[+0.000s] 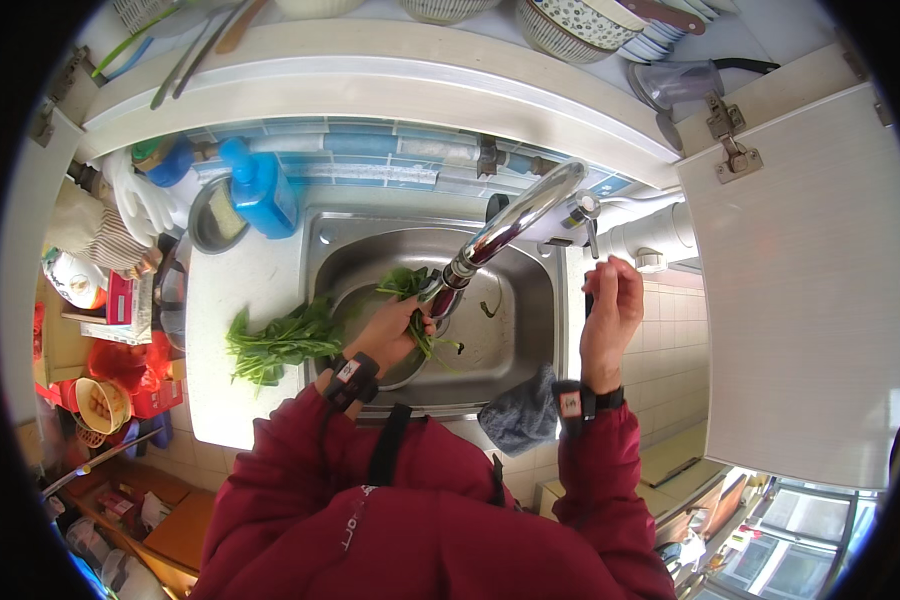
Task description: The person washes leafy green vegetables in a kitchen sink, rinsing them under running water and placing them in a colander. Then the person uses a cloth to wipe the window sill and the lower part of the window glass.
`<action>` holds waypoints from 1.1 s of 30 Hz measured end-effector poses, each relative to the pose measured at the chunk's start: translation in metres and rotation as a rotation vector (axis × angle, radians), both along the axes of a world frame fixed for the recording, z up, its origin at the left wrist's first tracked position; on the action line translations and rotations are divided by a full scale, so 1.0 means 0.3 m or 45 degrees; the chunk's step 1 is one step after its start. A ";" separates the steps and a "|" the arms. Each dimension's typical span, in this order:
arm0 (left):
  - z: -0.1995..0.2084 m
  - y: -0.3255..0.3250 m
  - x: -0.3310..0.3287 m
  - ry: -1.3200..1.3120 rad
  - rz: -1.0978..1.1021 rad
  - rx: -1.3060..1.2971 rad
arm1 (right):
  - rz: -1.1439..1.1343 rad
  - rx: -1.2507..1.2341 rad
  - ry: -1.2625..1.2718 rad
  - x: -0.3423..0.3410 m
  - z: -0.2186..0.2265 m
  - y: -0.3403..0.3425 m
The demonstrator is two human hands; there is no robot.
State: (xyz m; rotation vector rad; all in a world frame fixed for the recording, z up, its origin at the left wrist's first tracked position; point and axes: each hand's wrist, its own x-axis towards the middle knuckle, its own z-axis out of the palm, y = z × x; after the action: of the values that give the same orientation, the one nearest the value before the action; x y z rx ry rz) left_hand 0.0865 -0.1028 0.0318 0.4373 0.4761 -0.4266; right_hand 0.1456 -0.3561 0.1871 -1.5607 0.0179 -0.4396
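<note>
The left hand (395, 335) had its grip closed on a bunch of leafy greens (410, 285) over the sink (530, 300), right under the tap spout (450, 285). The right hand (610, 310) seemed to be closed on the tap handle (590, 300), well to the right.

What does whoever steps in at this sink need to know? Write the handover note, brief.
Left hand: holds a bunch of leafy greens over the sink, under the faucet spout.
Right hand: raised at the sink's right edge, fingers closed on something dark, maybe the tap handle; unclear.
More greens lie on the counter left of the sink.
Done: one bunch is in the sink.
Left: the counter pile is untouched.
</note>
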 end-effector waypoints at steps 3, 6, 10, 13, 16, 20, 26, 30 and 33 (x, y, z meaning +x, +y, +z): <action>0.002 -0.006 0.015 0.056 0.032 0.021 | 0.081 -0.011 0.004 0.063 0.020 0.031; -0.007 -0.014 0.022 0.122 0.054 0.049 | 0.081 -0.005 -0.017 0.070 0.020 0.070; -0.047 -0.024 0.044 0.083 0.032 0.016 | 0.114 0.058 0.000 0.072 0.012 0.115; -0.070 -0.034 0.057 0.013 -0.002 -0.003 | 0.213 0.085 -0.049 0.088 -0.002 0.160; -0.069 -0.041 0.055 -0.005 -0.008 -0.030 | 0.336 0.159 -0.056 0.103 0.002 0.180; -0.063 -0.040 0.065 0.096 0.115 -0.072 | 0.326 0.311 0.023 0.073 -0.008 0.156; -0.111 -0.033 0.114 0.177 0.263 -0.097 | 0.225 0.284 0.534 -0.121 -0.206 0.137; -0.112 -0.060 0.108 0.164 0.280 -0.098 | 0.450 0.568 1.298 -0.281 -0.388 0.228; -0.072 -0.084 0.063 0.124 0.212 0.018 | 0.628 1.153 1.357 -0.301 -0.477 0.268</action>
State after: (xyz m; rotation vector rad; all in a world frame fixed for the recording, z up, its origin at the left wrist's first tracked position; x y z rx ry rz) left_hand 0.1054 -0.1280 0.0101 0.3883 0.6058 -0.2845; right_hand 0.0553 -0.2755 0.0441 -0.6932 0.5604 0.7444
